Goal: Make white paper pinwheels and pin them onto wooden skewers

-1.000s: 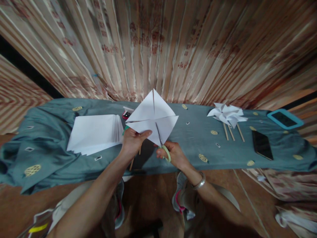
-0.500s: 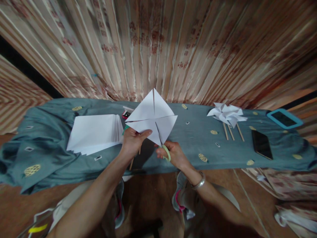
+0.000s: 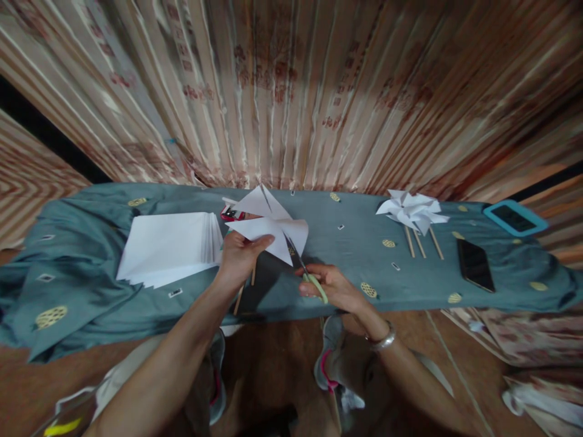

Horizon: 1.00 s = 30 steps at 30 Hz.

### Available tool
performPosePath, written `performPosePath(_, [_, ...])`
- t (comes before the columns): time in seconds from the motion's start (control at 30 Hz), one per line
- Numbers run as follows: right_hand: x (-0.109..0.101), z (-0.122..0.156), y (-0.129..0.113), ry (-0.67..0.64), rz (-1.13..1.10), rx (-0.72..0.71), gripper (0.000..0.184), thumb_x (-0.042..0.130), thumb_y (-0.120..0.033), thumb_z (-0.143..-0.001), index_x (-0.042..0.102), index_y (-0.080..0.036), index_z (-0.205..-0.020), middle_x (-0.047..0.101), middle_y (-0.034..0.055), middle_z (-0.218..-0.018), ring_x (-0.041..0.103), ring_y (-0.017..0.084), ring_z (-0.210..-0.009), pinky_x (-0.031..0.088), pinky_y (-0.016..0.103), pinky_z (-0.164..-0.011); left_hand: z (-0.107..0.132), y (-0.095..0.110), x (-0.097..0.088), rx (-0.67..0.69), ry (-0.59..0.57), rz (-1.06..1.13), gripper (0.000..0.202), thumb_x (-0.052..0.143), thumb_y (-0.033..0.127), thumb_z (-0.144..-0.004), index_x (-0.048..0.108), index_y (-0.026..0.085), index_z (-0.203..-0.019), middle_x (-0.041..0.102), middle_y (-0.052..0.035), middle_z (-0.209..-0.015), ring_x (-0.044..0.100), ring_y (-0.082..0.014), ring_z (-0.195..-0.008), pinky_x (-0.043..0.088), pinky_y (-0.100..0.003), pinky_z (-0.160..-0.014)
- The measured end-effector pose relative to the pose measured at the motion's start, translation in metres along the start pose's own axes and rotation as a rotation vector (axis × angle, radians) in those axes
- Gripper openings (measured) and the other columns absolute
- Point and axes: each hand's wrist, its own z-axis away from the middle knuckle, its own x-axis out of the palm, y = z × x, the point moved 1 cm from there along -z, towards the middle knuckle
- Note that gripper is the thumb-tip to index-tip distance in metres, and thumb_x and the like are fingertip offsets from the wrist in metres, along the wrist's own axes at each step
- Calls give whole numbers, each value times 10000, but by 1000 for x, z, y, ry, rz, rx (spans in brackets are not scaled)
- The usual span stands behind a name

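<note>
My left hand (image 3: 241,258) pinches the lower left part of a white paper square (image 3: 268,229) with slits cut inward from its corners. The paper is raised over the cloth, its right flap bending. My right hand (image 3: 330,285) is closed round the light green handles of a pair of scissors (image 3: 315,286). The scissor blades point up and left, lying at the slit in the paper's lower right side. Beneath the left hand, thin wooden sticks (image 3: 254,273) are partly hidden. A red and black stapler-like object (image 3: 230,213) sits behind the paper, partly covered.
A stack of white paper sheets (image 3: 166,246) lies on the left of the green patterned cloth (image 3: 350,243). To the right are white paper pinwheels (image 3: 412,210) on wooden sticks, a black phone (image 3: 475,265) and a blue-framed tablet (image 3: 514,218). A pleated curtain (image 3: 282,91) hangs behind.
The scissors have drawn back down and right from the paper with my right hand. The paper has tilted and its right flap now curls, with the lower slit spread open.
</note>
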Motion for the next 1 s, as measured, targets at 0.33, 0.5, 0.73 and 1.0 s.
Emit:
performPosePath(0.33, [-91,36,21,673,1021,85,512,703,-487,-787,645,-140,-1158,740,94,-834,705,262,-778,487,316,-669,3,-7,15,-190,-91,152,627,849,218,-486,675,156,-1085,724,7,-756,685,-178,-681,546,-304,-683])
performPosePath(0.5, [-99,37,27,772,1315,99,599,667,-402,-851,505,-56,-1312,742,166,-901,708,300,-860,504,345,-729,9,-5,31,-376,-278,292,583,828,140,-517,675,155,-1079,742,-22,-808,707,-193,-772,564,-316,-742])
performPosePath(0.73, [-105,34,40,788,1386,-2,596,625,-273,-884,402,-6,-1368,732,194,-996,685,283,-924,505,348,-801,15,-33,34,-460,-245,118,484,840,176,-476,693,137,-936,748,-49,-841,690,-206,-762,543,-322,-705])
performPosePath(1.0, [-100,34,35,845,1313,-145,340,542,-262,-926,584,-81,-1211,705,207,-1081,655,309,-1008,514,410,-864,22,-43,17,-289,-171,-44,501,816,231,-469,639,159,-932,738,-40,-882,680,-248,-852,514,-389,-842])
